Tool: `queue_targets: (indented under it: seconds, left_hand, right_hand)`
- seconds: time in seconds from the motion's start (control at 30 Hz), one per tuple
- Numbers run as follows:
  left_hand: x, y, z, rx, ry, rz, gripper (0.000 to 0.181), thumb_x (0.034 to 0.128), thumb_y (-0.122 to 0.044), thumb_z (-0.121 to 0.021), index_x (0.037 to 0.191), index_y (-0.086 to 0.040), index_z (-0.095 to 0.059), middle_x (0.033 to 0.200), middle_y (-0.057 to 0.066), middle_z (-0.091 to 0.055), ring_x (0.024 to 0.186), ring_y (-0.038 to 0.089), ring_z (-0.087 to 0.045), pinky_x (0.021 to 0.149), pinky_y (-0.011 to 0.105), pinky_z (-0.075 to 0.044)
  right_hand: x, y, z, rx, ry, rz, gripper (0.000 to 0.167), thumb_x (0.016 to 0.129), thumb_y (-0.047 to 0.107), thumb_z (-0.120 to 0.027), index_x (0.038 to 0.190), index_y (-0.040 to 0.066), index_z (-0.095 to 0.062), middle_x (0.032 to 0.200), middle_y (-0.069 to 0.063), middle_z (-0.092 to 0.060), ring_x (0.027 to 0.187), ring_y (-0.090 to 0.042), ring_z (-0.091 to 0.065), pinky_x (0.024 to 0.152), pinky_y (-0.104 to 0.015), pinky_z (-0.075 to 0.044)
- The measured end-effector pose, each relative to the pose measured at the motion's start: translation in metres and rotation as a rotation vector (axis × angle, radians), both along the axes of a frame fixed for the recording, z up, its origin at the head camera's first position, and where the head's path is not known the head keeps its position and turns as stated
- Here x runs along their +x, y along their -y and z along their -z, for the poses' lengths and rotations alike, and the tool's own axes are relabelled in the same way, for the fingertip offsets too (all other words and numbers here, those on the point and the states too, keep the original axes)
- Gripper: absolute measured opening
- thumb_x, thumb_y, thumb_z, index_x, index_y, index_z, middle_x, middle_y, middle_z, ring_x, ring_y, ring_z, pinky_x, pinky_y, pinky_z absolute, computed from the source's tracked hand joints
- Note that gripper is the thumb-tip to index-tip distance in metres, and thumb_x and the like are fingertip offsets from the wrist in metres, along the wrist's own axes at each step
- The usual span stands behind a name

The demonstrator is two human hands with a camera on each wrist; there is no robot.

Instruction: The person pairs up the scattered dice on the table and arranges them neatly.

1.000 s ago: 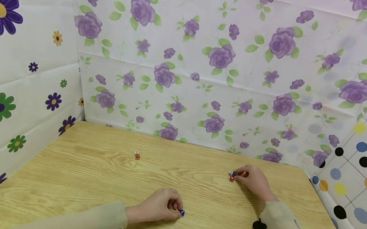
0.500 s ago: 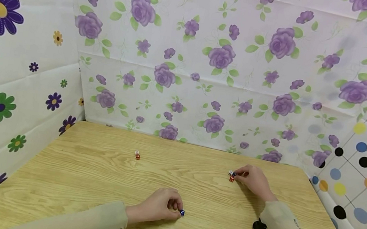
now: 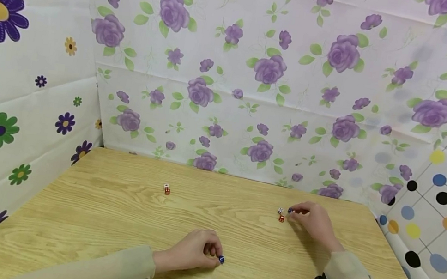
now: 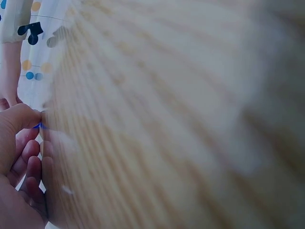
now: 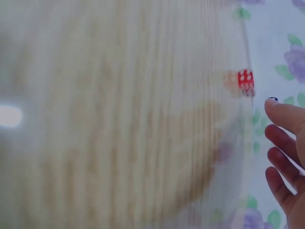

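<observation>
The right hand point(image 3: 315, 222) is holding a narrow pinch on one blue die point(image 3: 290, 210) at its fingertips. Compared with half a second ago, this grip is standing farther right, and its die is no longer sitting beside the near white die point(image 3: 280, 210) and the near red die point(image 3: 281, 219). A gap is now showing: the near white die is lying left of the grip, and the near red die is lying left of it and closer to the person. In the right wrist view, only a small dark edge of the held die is showing at the thumb tip; whether it is touching the table point(image 3: 197, 215) cannot be told.

The left hand point(image 3: 194, 249) is keeping a narrow pinch on a second blue die point(image 3: 221, 260), unmoved, showing at the right of its fingertips. The far white die point(image 3: 166, 186) and the far red die point(image 3: 167, 191) are lying close together beyond the left grip and to its left, also unmoved.

The change appears to be advancing the work on the right side by separating the blue die from its white and red neighbours. The left side appears to be waiting, its blue die already standing well apart from its pair.
</observation>
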State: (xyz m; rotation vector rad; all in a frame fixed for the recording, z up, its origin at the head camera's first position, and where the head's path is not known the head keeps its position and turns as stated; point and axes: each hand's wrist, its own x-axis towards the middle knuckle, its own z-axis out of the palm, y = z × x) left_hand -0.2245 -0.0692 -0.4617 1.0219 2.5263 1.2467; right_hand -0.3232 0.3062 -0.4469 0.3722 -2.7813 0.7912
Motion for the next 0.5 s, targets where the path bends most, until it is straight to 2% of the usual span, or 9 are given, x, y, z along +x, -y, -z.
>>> queue_targets:
  seconds: [0.23, 0.5]
  left_hand:
    - [0.001, 0.000, -0.001, 0.002, 0.004, 0.002, 0.007, 0.0838, -0.013, -0.077, 0.085, -0.016, -0.071, 0.082, 0.001, -0.063, 0.066, 0.001, -0.050, 0.062, 0.015, -0.043]
    - [0.002, 0.000, -0.002, 0.004, 0.020, 0.001, 0.007, 0.0844, -0.013, -0.077, 0.086, -0.016, -0.071, 0.083, 0.001, -0.063, 0.067, 0.000, -0.049, 0.063, 0.015, -0.043]
  right_hand:
    - [0.021, 0.019, -0.008, -0.017, -0.062, 0.009, 0.015, 0.088, 0.021, -0.075, 0.102, 0.017, -0.077, 0.095, 0.000, -0.074, 0.086, -0.016, -0.064, 0.074, -0.032, -0.051]
    - [0.044, 0.045, -0.013, -0.083, -0.092, -0.077, 0.013, 0.085, 0.020, -0.078, 0.098, 0.017, -0.078, 0.096, -0.001, -0.075, 0.083, -0.011, -0.065, 0.066, -0.021, -0.052]
